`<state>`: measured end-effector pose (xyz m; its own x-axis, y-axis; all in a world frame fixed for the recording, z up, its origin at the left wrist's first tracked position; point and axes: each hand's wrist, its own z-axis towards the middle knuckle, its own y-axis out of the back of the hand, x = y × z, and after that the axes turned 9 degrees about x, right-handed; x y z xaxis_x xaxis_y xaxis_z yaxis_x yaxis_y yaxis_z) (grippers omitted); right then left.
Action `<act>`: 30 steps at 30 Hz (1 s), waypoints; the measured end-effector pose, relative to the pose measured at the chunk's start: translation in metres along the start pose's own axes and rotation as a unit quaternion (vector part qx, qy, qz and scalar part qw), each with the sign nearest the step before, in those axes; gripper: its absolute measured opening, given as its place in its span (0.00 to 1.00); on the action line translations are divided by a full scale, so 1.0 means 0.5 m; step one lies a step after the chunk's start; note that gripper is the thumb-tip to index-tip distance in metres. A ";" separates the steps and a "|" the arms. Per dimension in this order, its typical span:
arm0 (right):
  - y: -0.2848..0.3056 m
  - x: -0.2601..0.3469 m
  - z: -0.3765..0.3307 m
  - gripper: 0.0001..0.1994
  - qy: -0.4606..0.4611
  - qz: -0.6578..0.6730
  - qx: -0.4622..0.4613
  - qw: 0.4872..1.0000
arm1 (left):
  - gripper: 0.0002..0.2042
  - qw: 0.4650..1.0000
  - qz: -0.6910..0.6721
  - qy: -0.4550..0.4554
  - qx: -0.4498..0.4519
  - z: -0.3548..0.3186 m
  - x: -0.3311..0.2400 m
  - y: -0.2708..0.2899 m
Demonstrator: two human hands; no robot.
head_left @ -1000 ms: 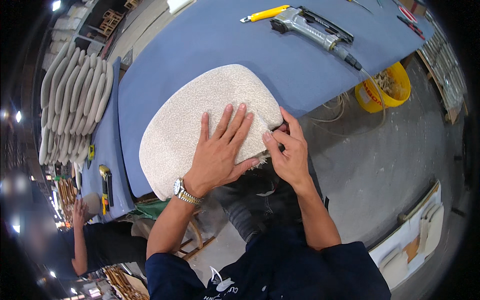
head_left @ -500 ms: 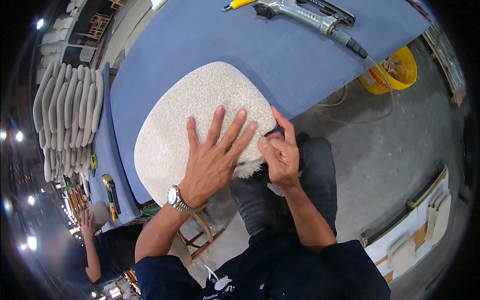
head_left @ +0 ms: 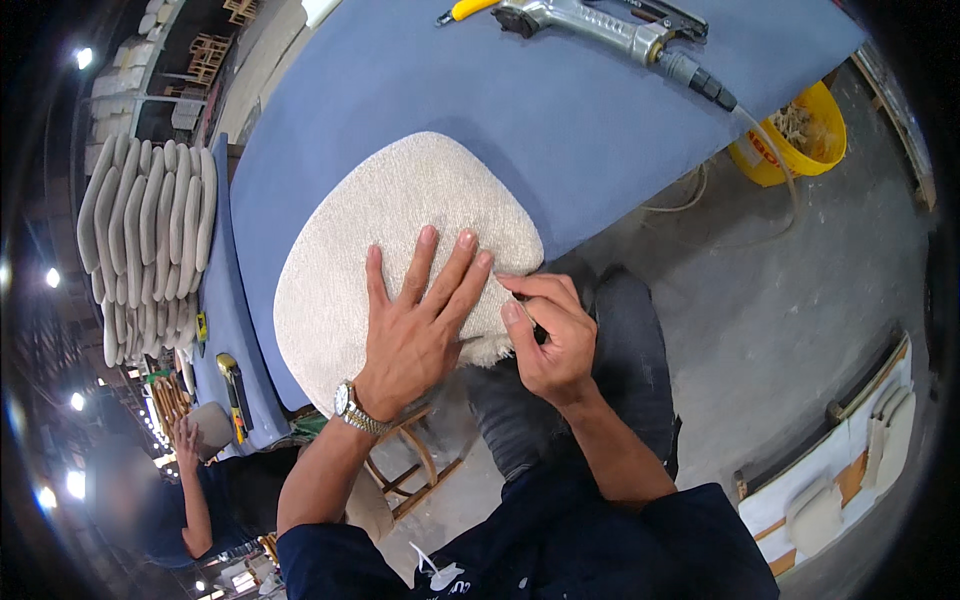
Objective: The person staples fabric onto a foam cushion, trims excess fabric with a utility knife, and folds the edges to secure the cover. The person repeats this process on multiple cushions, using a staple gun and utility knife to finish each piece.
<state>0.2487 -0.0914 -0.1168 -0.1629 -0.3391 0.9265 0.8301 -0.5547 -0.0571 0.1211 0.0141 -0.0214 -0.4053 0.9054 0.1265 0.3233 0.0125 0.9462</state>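
Observation:
A cream, textured fabric seat pad (head_left: 400, 190) with rounded corners lies on the blue-covered table (head_left: 590, 140), its near side overhanging the edge. My left hand (head_left: 415, 330) lies flat on top of it with fingers spread. At the pad's near right corner, my right hand (head_left: 555, 335) pinches the fabric edge between thumb and bent fingers. Frayed fabric (head_left: 487, 352) hangs along the near side between my hands. The underside of the pad is hidden.
A metal staple gun (head_left: 620, 38) with an air hose lies at the far side, beside a yellow-handled tool (head_left: 472, 8). A yellow bucket (head_left: 830, 130) holds scraps. Stacked pads (head_left: 150, 225) stand left, near another person's hand (head_left: 187, 445). Right, more pads (head_left: 815, 515) lie low down.
My right hand has shifted left onto the pad's edge, and its raised forefinger has bent in to pinch the fabric. My left hand stays flat on the pad.

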 end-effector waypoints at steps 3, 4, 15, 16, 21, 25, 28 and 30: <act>-0.014 -0.010 -0.014 0.07 -0.023 0.062 -0.019 0.998 | 0.49 0.995 0.102 0.008 0.011 -0.005 -0.005 -0.001; -0.020 -0.011 -0.020 0.07 -0.029 0.066 -0.036 0.997 | 0.48 0.995 0.103 0.010 0.008 -0.006 -0.006 -0.005; -0.018 -0.021 -0.042 0.13 -0.150 0.129 -0.002 0.980 | 0.43 0.999 0.050 0.011 -0.016 -0.010 -0.023 -0.019; -0.018 -0.021 -0.038 0.13 -0.157 0.143 -0.001 0.977 | 0.42 0.997 0.071 0.010 -0.019 -0.009 -0.023 -0.016; -0.031 -0.056 -0.039 0.15 -0.150 0.141 0.006 0.979 | 0.40 0.992 0.084 -0.008 -0.095 -0.008 -0.012 -0.030; -0.028 -0.065 -0.031 0.17 -0.163 0.092 0.004 0.982 | 0.42 0.991 0.065 0.055 -0.099 -0.016 -0.008 -0.052; -0.035 -0.058 -0.028 0.20 -0.152 0.124 -0.009 0.981 | 0.47 0.981 0.114 0.131 -0.086 -0.092 -0.011 -0.069; -0.044 -0.050 -0.021 0.20 -0.150 0.140 -0.016 0.978 | 0.48 0.979 0.117 0.138 -0.093 -0.108 0.006 -0.075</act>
<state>0.2289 -0.0789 -0.1425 0.2376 -0.2451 0.9399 0.8019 -0.4966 -0.3322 0.0616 -0.0063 -0.0407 -0.5632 0.7249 0.3967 0.2828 -0.2820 0.9168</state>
